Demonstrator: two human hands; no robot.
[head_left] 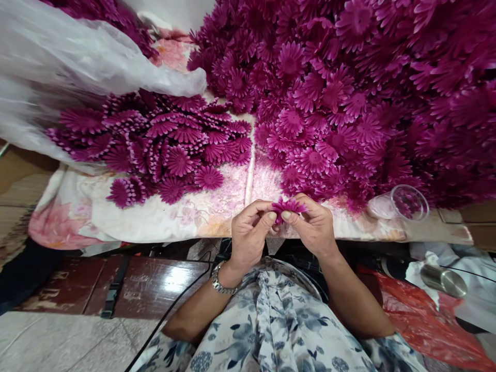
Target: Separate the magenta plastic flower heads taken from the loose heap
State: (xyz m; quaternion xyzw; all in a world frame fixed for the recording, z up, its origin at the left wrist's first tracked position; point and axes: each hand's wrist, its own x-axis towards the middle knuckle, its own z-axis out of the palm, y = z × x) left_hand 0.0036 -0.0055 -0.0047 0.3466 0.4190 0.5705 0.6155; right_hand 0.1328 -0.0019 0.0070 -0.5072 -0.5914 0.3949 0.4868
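Note:
Between both hands, at the near edge of the table, is a magenta artificial flower [289, 205]. My left hand [251, 230] pinches its left side with thumb and fingers, and a metal-band watch is on that wrist. On the flower's right side, my right hand [313, 226] grips it the same way, thumb on the near face. Beyond the left hand lies a spread of stacked magenta flower pieces [180, 160]. A much larger heap of magenta flowers [310, 134] fills the table beyond and to the right. The fingertips behind the held flower are partly hidden.
A floral cloth [194, 219] covers the table. Clear plastic sheeting [96, 62] hangs over the left pile. A transparent plastic cup [408, 203] lies tipped at the right edge. Below right are a metal flask [444, 280] and a red plastic bag [418, 315]. A dark red bench [151, 284] stands left.

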